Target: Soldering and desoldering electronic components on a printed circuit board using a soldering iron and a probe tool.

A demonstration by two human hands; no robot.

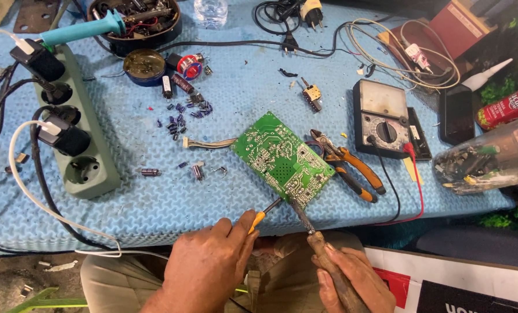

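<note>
While closed: right grip (343, 275) around soldering iron (317, 243)

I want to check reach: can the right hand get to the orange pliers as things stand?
Probably yes, but not freely: the right hand holds a soldering iron at the circuit board. The pliers lie uncovered just beyond.

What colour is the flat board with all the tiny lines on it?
The circuit board is bright green with pale silvery traces, seen best in the head view.
</note>
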